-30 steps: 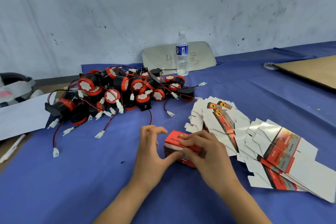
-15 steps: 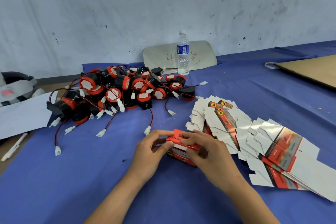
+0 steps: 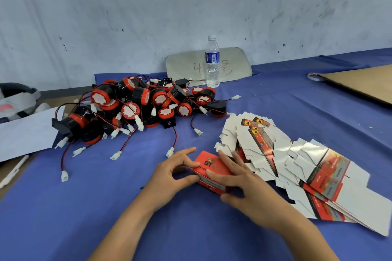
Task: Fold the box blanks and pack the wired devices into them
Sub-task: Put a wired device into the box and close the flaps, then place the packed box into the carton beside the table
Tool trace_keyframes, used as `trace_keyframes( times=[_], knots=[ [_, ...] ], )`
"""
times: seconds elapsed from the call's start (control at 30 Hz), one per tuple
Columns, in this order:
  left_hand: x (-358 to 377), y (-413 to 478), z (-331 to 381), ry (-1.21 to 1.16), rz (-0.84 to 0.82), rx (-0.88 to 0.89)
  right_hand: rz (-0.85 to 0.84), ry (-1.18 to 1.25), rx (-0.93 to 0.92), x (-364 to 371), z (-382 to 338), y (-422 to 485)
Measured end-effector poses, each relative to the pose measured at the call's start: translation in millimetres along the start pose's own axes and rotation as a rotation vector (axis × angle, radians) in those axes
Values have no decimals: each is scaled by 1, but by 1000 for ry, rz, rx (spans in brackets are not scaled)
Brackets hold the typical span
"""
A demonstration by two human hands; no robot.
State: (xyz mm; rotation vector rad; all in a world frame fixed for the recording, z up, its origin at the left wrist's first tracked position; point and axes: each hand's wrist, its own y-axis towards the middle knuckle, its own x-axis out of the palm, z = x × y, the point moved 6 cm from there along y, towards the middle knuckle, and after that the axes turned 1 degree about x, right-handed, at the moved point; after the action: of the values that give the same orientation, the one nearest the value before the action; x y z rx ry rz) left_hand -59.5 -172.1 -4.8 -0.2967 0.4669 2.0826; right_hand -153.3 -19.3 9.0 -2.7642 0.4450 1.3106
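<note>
A small folded red box (image 3: 209, 164) lies on the blue cloth at centre front. My left hand (image 3: 172, 174) pinches its left end between thumb and forefinger. My right hand (image 3: 244, 186) holds it with fingers spread across the top and the thumb against the near side. A fanned stack of flat box blanks (image 3: 297, 161), white with red print, lies just right of the box. Behind, at centre left, is a heap of black-and-red wired devices (image 3: 140, 108) with red-black leads and white plugs trailing toward me.
A water bottle (image 3: 212, 61) stands at the back before a leaning grey board (image 3: 182, 65). A cardboard sheet (image 3: 360, 82) and tape roll (image 3: 315, 76) lie far right. White paper (image 3: 23, 133), a pen (image 3: 12, 171) and a headset (image 3: 14, 99) are at left.
The left thumb and forefinger have closed onto the box's left end. The right fingers have spread flatter over the top. The box has stayed in place.
</note>
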Motion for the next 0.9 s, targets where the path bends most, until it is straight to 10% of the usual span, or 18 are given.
trace_keyframes(
  times=[0.37,0.63,0.9],
  knots=[
    [26,-10,28,344,-50,323,567,152,-56,-16,-13,-18],
    [19,-20,41,188,84,316,330,475,24,-11,-6,-12],
    [-1,-14,32,23,317,197,574,561,20,-38,-3,-21]
  ],
)
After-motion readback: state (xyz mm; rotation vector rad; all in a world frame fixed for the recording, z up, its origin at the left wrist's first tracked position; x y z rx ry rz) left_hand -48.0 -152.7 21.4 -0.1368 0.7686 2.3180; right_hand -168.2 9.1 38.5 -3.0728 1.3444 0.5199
